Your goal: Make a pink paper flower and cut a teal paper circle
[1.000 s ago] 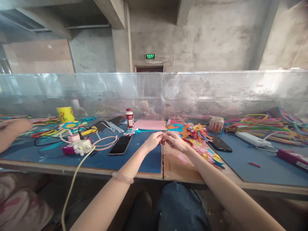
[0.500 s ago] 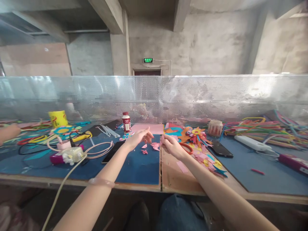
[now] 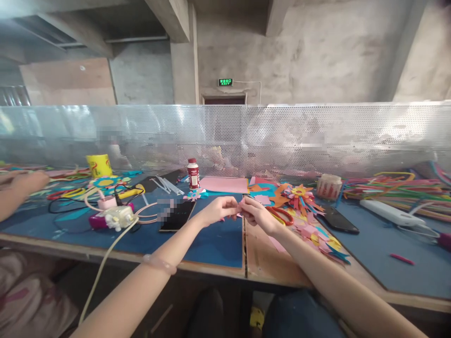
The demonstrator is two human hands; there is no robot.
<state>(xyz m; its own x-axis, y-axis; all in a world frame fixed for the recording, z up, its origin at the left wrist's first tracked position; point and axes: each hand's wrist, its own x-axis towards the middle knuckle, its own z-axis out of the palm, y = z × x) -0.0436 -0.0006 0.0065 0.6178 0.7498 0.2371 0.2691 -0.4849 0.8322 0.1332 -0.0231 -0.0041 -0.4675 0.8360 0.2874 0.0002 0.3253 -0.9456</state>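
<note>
Above the wooden tabletop [image 3: 265,264], 2 hands [image 3: 222,211] [image 3: 260,215] pinch paper [image 3: 241,204] (pink, mostly hidden).

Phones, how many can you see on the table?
2. One phone lies on the blue surface, to the left of the left hand; the other phone lies beside the paper scraps, near the jar. More could be hidden under the clutter.

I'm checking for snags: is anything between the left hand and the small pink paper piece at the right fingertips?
Nothing visible: the left hand is close beside the small pink paper piece pinched by the right hand. The piece is partly hidden.
</note>
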